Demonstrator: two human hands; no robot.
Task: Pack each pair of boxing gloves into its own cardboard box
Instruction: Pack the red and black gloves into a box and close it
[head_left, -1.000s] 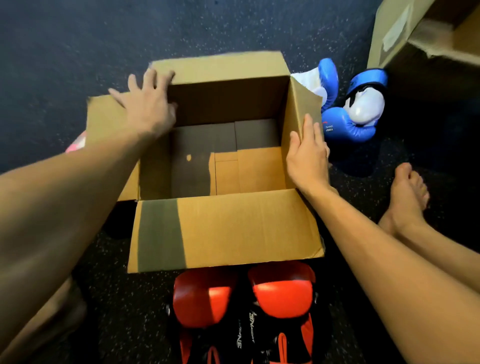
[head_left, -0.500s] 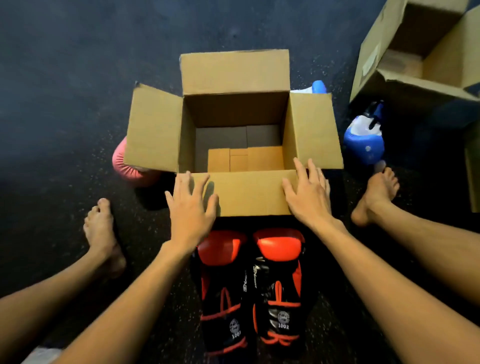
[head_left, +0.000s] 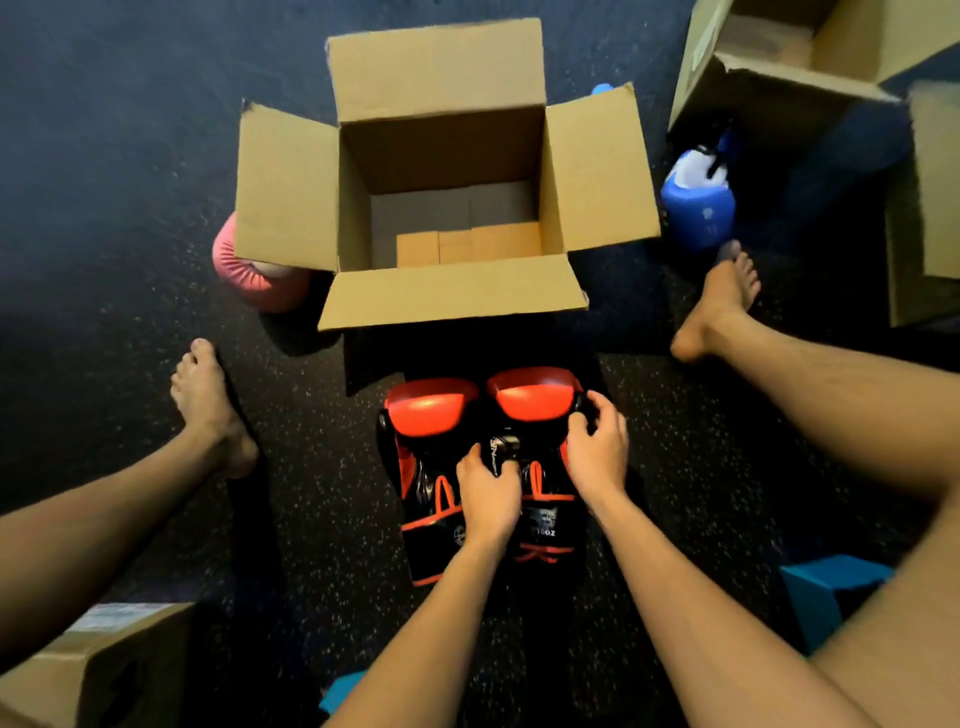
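On the floor just short of the cardboard box (head_left: 441, 150), a red glove (head_left: 530, 397) sits clamped between both hands.
Its tip could catch the outfolded near flap (head_left: 452, 296) when lifted; left hand (head_left: 491, 499) curls on the inner edge, right hand (head_left: 597, 457) on the outer, glove between them.

Left hand (head_left: 488, 493) and right hand (head_left: 597, 457) left box (head_left: 452, 299), gripping red gloves (head_left: 431, 415)

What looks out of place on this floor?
Nothing is spilled or damaged. A pink glove lies half tucked under a side flap of the open box, and a blue glove sits beyond the opposite flap, both loose. The left hand and right hand grip the red gloves.
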